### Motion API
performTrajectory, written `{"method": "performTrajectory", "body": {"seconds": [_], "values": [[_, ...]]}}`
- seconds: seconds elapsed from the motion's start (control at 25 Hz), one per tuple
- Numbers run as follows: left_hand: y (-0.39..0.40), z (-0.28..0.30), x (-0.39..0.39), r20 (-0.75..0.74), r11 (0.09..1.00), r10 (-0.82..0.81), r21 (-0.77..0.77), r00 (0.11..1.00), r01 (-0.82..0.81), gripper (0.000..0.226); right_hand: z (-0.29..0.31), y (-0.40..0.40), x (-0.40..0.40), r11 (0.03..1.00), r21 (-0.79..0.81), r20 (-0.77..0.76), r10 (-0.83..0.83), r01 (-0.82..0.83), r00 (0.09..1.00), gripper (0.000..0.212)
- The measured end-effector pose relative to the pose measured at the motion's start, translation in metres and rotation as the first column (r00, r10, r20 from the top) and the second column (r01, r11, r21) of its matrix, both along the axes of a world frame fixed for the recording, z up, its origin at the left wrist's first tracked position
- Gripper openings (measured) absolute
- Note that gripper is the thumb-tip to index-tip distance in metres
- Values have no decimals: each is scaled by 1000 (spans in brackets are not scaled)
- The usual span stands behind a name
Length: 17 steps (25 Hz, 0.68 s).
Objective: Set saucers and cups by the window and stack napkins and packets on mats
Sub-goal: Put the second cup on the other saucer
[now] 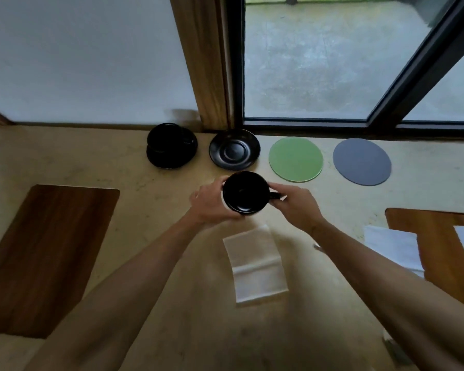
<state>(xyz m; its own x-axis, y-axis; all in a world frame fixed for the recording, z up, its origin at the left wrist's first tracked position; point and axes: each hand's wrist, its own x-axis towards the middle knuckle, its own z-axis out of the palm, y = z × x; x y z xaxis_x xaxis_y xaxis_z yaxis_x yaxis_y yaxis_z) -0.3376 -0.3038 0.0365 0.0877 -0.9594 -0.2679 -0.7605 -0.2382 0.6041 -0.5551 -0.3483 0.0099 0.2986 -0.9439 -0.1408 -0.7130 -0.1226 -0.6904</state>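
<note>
A black cup (pixel 245 192) hangs above the table between both hands. My left hand (pixel 212 203) grips its left side and my right hand (pixel 296 207) pinches the handle on its right. Just beyond the cup a bare black saucer (pixel 234 149) lies by the window frame. To its left another black cup (pixel 164 137) stands on a black saucer (pixel 172 158). A round green mat (pixel 295 159) and a round grey mat (pixel 362 161) lie to the right along the window. A folded white napkin (pixel 255 265) lies on the table under my forearms.
A dark wooden placemat (pixel 43 253) lies at the left. Another wooden placemat (pixel 439 236) at the right carries white napkins (pixel 391 245) across its edge. The window frame (pixel 306 124) and a wooden post (pixel 204 62) border the far side of the beige table (pixel 118 162).
</note>
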Motion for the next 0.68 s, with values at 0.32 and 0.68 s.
{"method": "performTrajectory", "body": {"seconds": [0.32, 0.68], "values": [[-93, -8, 45, -20, 1000, -14, -21, 1000, 14, 102, -11, -97, 44, 1000, 11, 5, -3, 3, 1000, 42], [-164, -18, 63, 70, 997, -61, 60, 996, 57, 100, -19, -159, 65, 1000, -15, -12, -7, 7, 1000, 49]]}}
